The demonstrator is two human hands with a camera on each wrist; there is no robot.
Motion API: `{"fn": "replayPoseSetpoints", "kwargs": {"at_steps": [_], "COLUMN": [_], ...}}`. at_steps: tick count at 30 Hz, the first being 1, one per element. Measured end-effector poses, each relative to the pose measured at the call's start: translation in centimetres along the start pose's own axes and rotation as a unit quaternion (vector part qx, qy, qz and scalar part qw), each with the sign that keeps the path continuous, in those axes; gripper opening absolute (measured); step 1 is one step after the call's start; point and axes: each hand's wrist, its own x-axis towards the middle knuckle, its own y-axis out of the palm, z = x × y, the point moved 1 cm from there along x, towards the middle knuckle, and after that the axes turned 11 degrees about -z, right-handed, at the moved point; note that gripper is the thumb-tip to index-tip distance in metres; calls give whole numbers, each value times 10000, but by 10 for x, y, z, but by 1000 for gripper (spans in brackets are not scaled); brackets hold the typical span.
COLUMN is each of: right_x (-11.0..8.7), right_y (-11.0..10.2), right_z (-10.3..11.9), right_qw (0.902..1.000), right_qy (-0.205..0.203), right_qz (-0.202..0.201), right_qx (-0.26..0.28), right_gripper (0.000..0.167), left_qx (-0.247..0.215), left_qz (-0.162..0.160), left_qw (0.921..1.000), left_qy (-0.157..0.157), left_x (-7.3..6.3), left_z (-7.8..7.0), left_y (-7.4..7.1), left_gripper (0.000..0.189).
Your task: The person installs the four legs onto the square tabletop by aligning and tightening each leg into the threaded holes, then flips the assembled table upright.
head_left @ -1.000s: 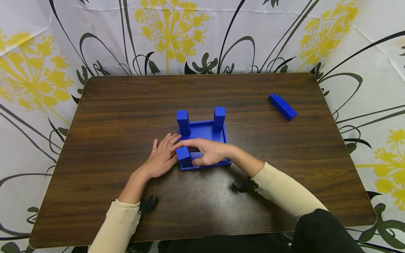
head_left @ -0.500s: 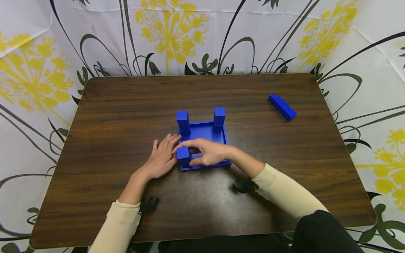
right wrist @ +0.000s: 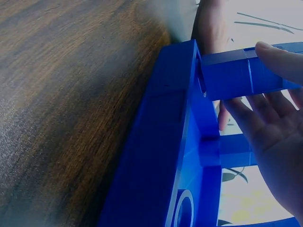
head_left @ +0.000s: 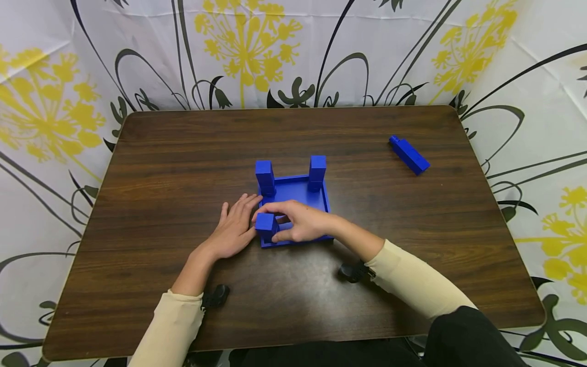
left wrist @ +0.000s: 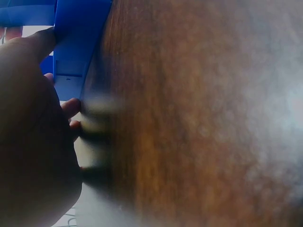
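Note:
A blue square tabletop [head_left: 294,190] with a raised rim lies upside down on the wooden table. Two blue square legs, back left [head_left: 265,176] and back right [head_left: 317,173], stand upright in its far corners. My right hand [head_left: 304,220] reaches across and grips a third blue leg [head_left: 265,224] at the near left corner, thumb on one side and fingers on the other. My left hand [head_left: 235,228] lies with straight fingers along the tabletop's left side, fingertips at its rim. In the right wrist view, a round socket [right wrist: 185,208] shows at the near right corner.
A loose blue leg [head_left: 410,155] with a narrower peg end lies at the back right of the wooden table [head_left: 183,153]. A floral curtain [head_left: 284,51] hangs behind and at both sides.
My right thumb and fingers have closed in around the near left leg, which has turned slightly. The left hand and the tabletop stay where they were.

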Motion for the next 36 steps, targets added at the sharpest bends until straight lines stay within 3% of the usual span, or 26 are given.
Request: {"fn": "replayPoseSetpoints", "kwargs": {"at_steps": [8,36], "right_x": [-1,-1], "right_y": [4,15], "right_z": [0,0], "right_qw": [9993,9902], "right_qy": [201,101], "right_qz": [-309,-1304], "right_qx": [-65,-494], "right_gripper": [50,43], "left_qx": [-25,49], "left_qz": [-4,23], "left_qw": [10000,9999], "left_qy": [-47,-151], "left_x": [0,1], "left_z": [0,-1], "left_y": [1,1], "left_gripper": [66,64]}}
